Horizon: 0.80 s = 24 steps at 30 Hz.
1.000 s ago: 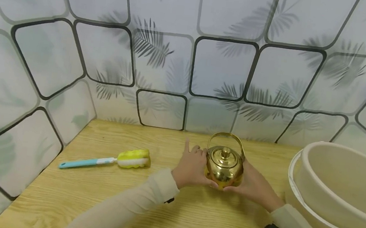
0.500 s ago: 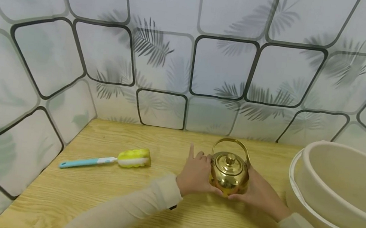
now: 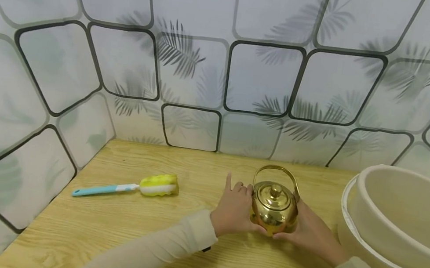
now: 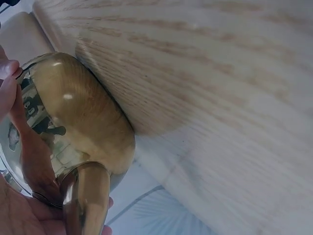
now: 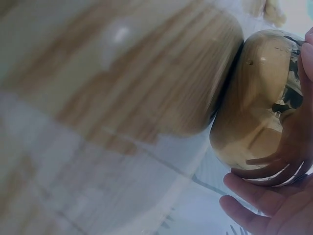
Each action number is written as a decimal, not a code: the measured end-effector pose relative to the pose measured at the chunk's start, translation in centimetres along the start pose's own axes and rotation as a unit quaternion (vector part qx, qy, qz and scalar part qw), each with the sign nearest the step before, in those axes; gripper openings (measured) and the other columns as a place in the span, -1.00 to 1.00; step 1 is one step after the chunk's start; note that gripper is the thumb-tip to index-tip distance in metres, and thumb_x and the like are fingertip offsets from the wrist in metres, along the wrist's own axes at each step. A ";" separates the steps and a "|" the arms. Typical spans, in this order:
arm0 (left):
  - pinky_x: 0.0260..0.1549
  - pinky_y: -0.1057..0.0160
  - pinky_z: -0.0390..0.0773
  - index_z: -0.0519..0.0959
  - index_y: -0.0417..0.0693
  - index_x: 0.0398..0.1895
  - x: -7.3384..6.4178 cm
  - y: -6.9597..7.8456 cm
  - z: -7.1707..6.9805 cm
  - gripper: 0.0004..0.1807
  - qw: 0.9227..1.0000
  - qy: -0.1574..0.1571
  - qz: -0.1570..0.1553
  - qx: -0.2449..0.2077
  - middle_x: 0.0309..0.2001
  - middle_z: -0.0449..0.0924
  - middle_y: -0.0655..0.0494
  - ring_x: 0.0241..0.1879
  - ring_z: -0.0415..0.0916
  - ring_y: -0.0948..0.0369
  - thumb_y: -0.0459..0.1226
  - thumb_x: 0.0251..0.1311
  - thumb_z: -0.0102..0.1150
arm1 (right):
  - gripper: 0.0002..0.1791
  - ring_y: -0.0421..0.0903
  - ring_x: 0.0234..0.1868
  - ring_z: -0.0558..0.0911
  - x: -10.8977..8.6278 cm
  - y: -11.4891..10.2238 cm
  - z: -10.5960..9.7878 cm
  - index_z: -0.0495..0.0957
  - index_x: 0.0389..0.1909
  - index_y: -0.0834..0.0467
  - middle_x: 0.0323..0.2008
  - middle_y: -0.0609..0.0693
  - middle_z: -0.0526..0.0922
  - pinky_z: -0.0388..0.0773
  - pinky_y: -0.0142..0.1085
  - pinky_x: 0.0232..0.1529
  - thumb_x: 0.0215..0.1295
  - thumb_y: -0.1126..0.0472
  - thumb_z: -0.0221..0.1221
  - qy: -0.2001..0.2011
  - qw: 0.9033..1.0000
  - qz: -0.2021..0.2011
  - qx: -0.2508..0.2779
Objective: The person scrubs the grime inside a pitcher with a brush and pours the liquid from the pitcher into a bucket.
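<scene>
Golden teapot between left hand and right hand, thumbs in front

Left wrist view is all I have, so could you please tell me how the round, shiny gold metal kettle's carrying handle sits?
Observer: The arched gold carrying handle is raised over the round gold lid.
Operator: Thank you; where is the right hand?
Observer: The right hand grips the kettle, opposite the left hand.
Operator: And does anything lie to the person's left?
Observer: Yes, a blue-handled brush with a yellow-and-white sponge head lies on the wood-grain table.
</scene>
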<state>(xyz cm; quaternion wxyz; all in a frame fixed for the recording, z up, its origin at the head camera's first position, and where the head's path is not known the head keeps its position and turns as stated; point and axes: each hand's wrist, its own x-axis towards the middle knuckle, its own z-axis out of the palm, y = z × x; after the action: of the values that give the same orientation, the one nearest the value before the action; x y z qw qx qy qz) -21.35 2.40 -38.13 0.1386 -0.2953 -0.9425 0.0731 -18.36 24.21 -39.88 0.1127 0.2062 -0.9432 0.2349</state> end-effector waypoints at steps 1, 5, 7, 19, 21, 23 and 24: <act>0.32 -0.25 0.02 0.41 -0.15 0.23 0.0 0.0 0.0 0.20 1.000 0.003 -0.001 -0.004 0.13 0.54 0.05 0.16 0.45 0.11 0.61 -0.28 -0.14 | 0.47 0.30 0.17 0.45 -0.1 0.0 0.0 -0.27 0.48 0.13 0.25 0.37 0.35 0.44 0.16 0.06 -0.35 -0.21 0.48 0.001 1.000 0.000 -0.004; 0.31 -0.23 0.08 0.36 -0.16 0.26 -0.1 0.1 0.3 0.22 1.000 0.016 -0.005 -0.020 0.12 0.54 0.02 0.13 0.47 0.10 0.60 -0.28 -0.12 | 0.46 0.31 0.14 0.47 -0.3 0.0 -0.1 -0.26 0.48 0.18 0.22 0.39 0.37 0.46 0.15 0.03 -0.33 -0.25 0.46 0.006 1.000 0.001 -0.028; 0.30 -0.23 0.10 0.33 -0.16 0.29 -0.2 0.2 0.4 0.23 1.000 0.017 -0.008 -0.020 0.13 0.54 0.00 0.14 0.46 0.09 0.60 -0.28 -0.13 | 0.44 0.33 0.10 0.49 -0.4 0.1 -0.1 -0.20 0.46 0.24 0.18 0.40 0.40 0.48 0.15 -0.01 -0.32 -0.28 0.44 0.005 0.999 0.004 -0.045; 0.29 -0.22 0.13 0.30 -0.17 0.31 -0.8 -0.1 0.5 0.25 0.999 0.039 -0.008 -0.001 0.14 0.51 -0.03 0.17 0.41 0.06 0.61 -0.26 -0.17 | 0.34 0.42 0.02 0.50 -0.6 -0.4 -2.0 0.01 0.35 0.45 0.11 0.52 0.40 0.46 0.19 -0.01 -0.24 -0.40 0.33 -0.004 0.993 0.027 -0.115; 0.29 -0.23 0.12 0.30 -0.17 0.31 -0.9 -0.4 0.4 0.24 0.999 0.052 -0.007 -0.008 0.14 0.50 -0.04 0.17 0.40 0.05 0.60 -0.26 -0.15 | 0.34 0.43 0.04 0.49 -0.5 -0.6 -2.6 -0.02 0.36 0.45 0.12 0.52 0.39 0.45 0.20 0.00 -0.19 -0.43 0.28 -0.012 0.991 0.038 -0.126; 0.29 -0.23 0.12 0.30 -0.18 0.30 -0.9 -0.7 0.2 0.22 0.998 0.066 -0.007 -0.014 0.13 0.50 -0.05 0.17 0.40 0.04 0.59 -0.24 -0.12 | 0.31 0.43 0.06 0.47 -0.3 -0.8 -3.2 -0.01 0.35 0.47 0.14 0.53 0.37 0.44 0.20 0.01 -0.15 -0.42 0.26 -0.013 0.990 0.044 -0.132; 0.29 -0.23 0.11 0.30 -0.18 0.30 -1.0 -0.8 0.0 0.21 0.997 0.070 -0.007 -0.018 0.13 0.50 -0.05 0.17 0.40 0.03 0.58 -0.23 -0.10 | 0.28 0.44 0.05 0.47 -0.2 -1.0 -3.5 0.00 0.35 0.47 0.13 0.53 0.37 0.44 0.20 0.01 -0.11 -0.40 0.25 -0.013 0.990 0.049 -0.135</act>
<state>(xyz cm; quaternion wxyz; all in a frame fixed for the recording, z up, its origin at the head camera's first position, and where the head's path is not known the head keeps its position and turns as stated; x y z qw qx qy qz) -21.02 1.19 -38.21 0.1997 -0.2959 -0.9335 0.0342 -17.39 25.20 -36.51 0.1158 0.1456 -0.9766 0.1084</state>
